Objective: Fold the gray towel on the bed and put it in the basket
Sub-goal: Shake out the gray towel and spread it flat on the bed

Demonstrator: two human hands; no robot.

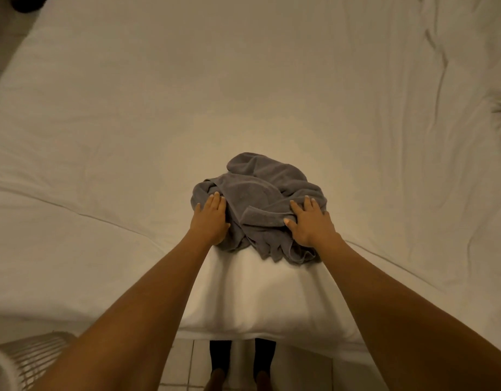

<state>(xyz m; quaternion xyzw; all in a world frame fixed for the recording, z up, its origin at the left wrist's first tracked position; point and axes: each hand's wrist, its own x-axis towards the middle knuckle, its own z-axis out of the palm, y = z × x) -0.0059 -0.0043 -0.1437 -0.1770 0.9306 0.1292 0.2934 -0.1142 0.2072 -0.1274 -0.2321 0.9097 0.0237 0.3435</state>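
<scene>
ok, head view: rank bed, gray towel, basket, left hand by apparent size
1. bed, fills most of the frame
2. gray towel, crumpled heap
3. basket, mostly cut off at the frame corner, so its rank is unsure
4. left hand, resting on the towel

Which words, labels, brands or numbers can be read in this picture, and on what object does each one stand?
There are none.
Towel: plain gray cloth, crumpled, no tag or print visible.
Bed: plain white sheet, no writing.
Basket: white slatted wall at the lower left corner, no label visible.
Left hand and right hand: both rest on the towel, nothing written on them.
</scene>
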